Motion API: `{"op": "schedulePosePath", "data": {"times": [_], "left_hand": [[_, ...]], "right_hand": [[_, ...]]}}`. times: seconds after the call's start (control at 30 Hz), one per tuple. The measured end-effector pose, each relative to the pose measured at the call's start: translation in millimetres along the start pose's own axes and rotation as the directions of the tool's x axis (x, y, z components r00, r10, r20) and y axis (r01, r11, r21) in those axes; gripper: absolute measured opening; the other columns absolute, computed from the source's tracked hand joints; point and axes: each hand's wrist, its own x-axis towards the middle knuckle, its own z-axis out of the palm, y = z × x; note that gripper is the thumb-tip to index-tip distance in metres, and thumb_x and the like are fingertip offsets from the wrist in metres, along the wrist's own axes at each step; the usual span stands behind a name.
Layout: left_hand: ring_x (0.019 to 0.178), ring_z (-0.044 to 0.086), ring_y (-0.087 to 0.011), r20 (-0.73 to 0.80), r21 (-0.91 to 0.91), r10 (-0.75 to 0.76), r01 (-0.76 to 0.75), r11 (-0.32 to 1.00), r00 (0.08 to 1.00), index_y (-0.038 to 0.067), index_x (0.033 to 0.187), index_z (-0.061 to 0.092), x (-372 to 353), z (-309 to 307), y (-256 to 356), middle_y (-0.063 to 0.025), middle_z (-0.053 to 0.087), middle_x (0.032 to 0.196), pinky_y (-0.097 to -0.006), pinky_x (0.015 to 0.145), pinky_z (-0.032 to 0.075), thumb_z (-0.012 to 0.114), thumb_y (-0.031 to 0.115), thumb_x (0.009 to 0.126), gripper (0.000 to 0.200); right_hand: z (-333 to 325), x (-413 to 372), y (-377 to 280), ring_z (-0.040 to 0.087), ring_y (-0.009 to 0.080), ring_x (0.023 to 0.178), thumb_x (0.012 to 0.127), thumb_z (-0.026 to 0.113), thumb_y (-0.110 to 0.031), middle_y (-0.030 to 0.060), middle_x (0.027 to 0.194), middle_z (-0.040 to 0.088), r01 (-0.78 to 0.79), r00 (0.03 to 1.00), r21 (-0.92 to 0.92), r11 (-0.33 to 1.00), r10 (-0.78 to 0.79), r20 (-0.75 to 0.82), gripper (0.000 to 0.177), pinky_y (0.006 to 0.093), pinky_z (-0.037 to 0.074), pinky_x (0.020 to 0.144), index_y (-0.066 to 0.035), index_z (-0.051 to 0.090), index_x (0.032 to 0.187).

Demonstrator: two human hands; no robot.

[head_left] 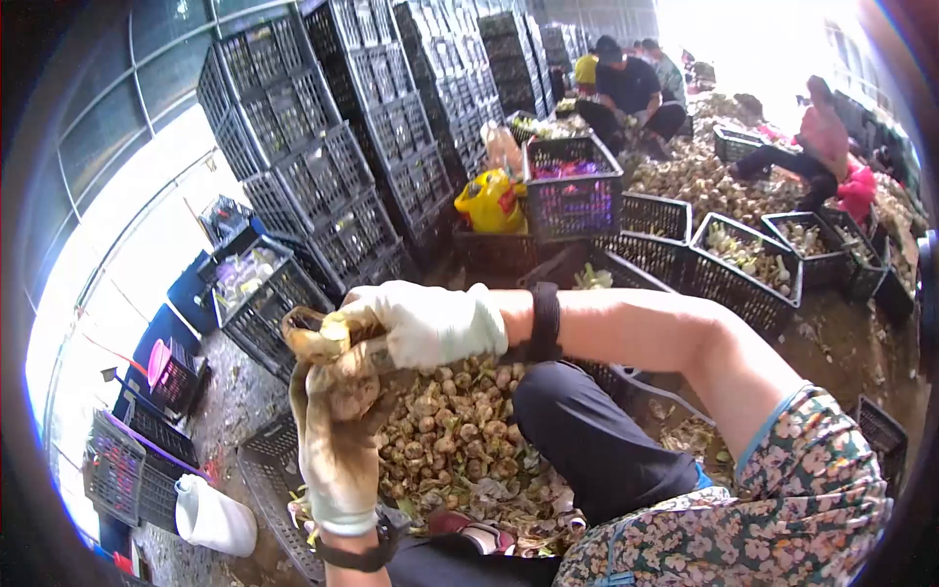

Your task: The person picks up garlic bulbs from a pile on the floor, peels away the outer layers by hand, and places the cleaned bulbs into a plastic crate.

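Both hands wear soiled white gloves and meet in front of me, above a heap of garlic bulbs [445, 416]. My left hand [337, 455] comes up from below, its fingers curled round a garlic bulb [352, 395]. From the right reaches my right hand [421, 323], closed, its fingertips just above that bulb. A pale yellowish piece [335, 331] shows at the right fingertips. Whether it is a stem, a tool or a glove tip, I cannot make out. Under the hands, loose skins and bulbs lie around my shoe [474, 531].
Tall stacks of black crates [323, 166] stand behind at left. Crates of garlic [745, 256] line the right, near a yellow bag [491, 202]. A white bucket [215, 516] sits at lower left. Several people, one a seated person [626, 93], work by a large garlic pile [685, 181].
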Motion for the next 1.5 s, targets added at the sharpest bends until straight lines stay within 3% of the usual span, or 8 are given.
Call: {"op": "schedulePosePath", "data": {"times": [0.03,0.13,0.33,0.53,0.8,1.07,1.23,1.5], "left_hand": [[0.126,0.054,-0.0299,-0.040,0.021,0.042,-0.041,0.999,0.998,0.013,0.145,0.034,-15,10,9,-0.0123,0.048,0.140,-0.0484,0.093,0.057,0.054,0.036,0.101,0.054],[0.126,0.053,-0.0275,-0.098,0.092,0.220,-0.211,0.973,0.971,0.006,0.145,0.033,-54,28,26,-0.0144,0.046,0.140,-0.0440,0.095,0.056,0.060,0.024,0.099,0.056],[0.124,0.054,-0.0259,-0.163,0.571,0.388,-0.234,0.787,0.907,0.005,0.147,0.034,-99,21,40,-0.0130,0.047,0.139,-0.0383,0.099,0.049,0.069,0.040,0.092,0.074],[0.133,0.044,-0.0280,-0.278,0.411,0.337,-0.206,0.888,0.900,0.002,0.153,0.027,-139,23,6,-0.0155,0.041,0.149,-0.0409,0.111,0.041,0.085,0.033,0.077,0.100],[0.127,0.050,-0.0236,-0.330,0.598,0.390,-0.130,0.791,0.860,0.000,0.141,0.043,-160,31,-61,-0.0105,0.050,0.138,-0.0356,0.109,0.040,0.083,-0.011,0.062,0.089],[0.125,0.051,-0.0227,-0.333,0.470,0.333,-0.151,0.870,0.882,0.005,0.140,0.044,-165,39,-94,-0.0094,0.050,0.137,-0.0381,0.110,0.043,0.082,-0.017,0.063,0.089],[0.122,0.054,-0.0239,-0.328,0.093,0.198,-0.177,0.980,0.924,0.009,0.146,0.038,-170,55,-89,-0.0078,0.048,0.137,-0.0363,0.106,0.046,0.077,0.006,0.083,0.074],[0.124,0.049,-0.0204,-0.475,0.015,-0.002,0.010,1.000,0.880,0.010,0.147,0.035,-159,73,-116,-0.0071,0.046,0.139,-0.0342,0.106,0.043,0.074,0.004,0.087,0.072]], "right_hand": [[5,-1,-19,0.063,0.0137,0.103,0.085,0.060,0.000,0.0112,0.114,0.072,-0.046,0.999,-0.210,0.977,0.044,-0.014,0.039,0.0316,0.050,0.091,-0.001,0.064,0.124],[36,-10,-54,0.059,0.0098,0.103,0.090,0.067,-0.010,0.0050,0.113,0.070,-0.102,0.993,0.317,0.943,0.113,-0.017,0.037,0.0305,0.049,0.089,-0.001,0.062,0.126],[75,-24,-76,0.055,0.0057,0.097,0.098,0.062,-0.018,-0.0010,0.109,0.066,-0.159,0.987,0.480,0.863,0.150,0.057,0.028,0.0255,0.046,0.089,-0.002,0.064,0.121],[92,-58,-47,0.054,0.0061,0.097,0.098,0.063,-0.027,0.0013,0.106,0.067,-0.023,0.998,0.382,0.924,-0.004,0.069,0.034,0.0264,0.047,0.087,0.001,0.065,0.117],[115,-122,-67,0.056,0.0053,0.085,0.092,0.074,-0.026,-0.0014,0.093,0.068,-0.326,0.917,0.483,0.813,0.396,-0.048,0.030,0.0253,0.050,0.075,-0.003,0.066,0.109],[102,-165,-43,0.059,0.0052,0.092,0.092,0.071,-0.014,-0.0016,0.102,0.069,-0.360,0.869,0.708,0.607,0.494,0.018,0.023,0.0223,0.048,0.082,0.000,0.069,0.111],[96,-186,8,0.056,0.0038,0.096,0.071,0.043,0.011,-0.0009,0.109,0.068,-0.236,0.959,0.602,0.763,0.282,0.019,0.056,0.0220,0.046,0.087,0.001,0.064,0.122],[96,-197,9,0.054,0.0047,0.094,0.082,0.051,0.004,-0.0008,0.103,0.067,-0.269,0.892,0.685,0.677,0.444,-0.088,0.037,0.0231,0.046,0.084,0.002,0.065,0.116]]}}
